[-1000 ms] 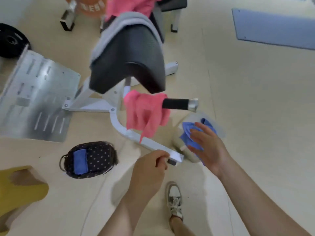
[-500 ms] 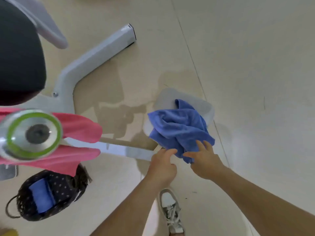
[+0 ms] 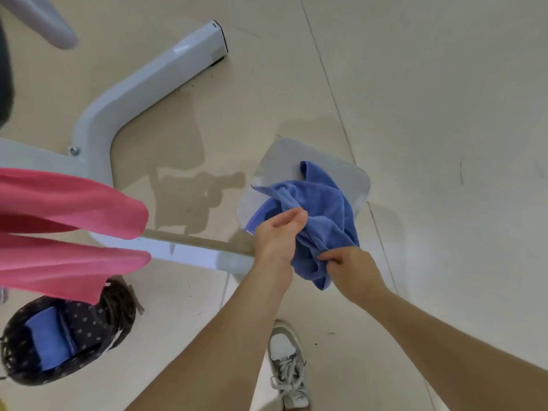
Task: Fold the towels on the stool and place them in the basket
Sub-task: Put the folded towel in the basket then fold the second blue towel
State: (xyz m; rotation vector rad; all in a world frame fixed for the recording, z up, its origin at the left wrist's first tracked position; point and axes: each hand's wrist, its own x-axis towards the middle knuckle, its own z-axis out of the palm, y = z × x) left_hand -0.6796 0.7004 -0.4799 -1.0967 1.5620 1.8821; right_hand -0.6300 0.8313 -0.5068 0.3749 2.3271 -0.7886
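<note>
**A:** Microfibre, by the look of it. That blue towel (image 3: 318,203) is soft, light and totally floppy, so it won't hold any shape you don't give it. Right now it sits bunched on the grey stool (image 3: 353,176), with one tail hanging off the near edge between your wrists.

**B:** So where do I grab?

**A:** You're already on it. Your left hand (image 3: 277,235) is closed around a fold on the left side of the heap, and your right hand (image 3: 353,264) is pinching the lower hanging part between thumb and fingers. My guess is neither grip is on a true corner yet, it's too crumpled to tell.

**B:** Will it slip?

**A:** Probably not, the pile looks grippy. The bother is it clings to itself, so hunt along an edge for two neighbouring corners, lift, and let it hang open before you fold it flat on the seat.

**B:** And the basket?

**A:** Dark dotted basket (image 3: 89,330) is down on the floor to your left, well apart from the stool, with one folded blue towel (image 3: 49,342) in it already. Watch the pink towel (image 3: 68,232) dangling above it.
</note>
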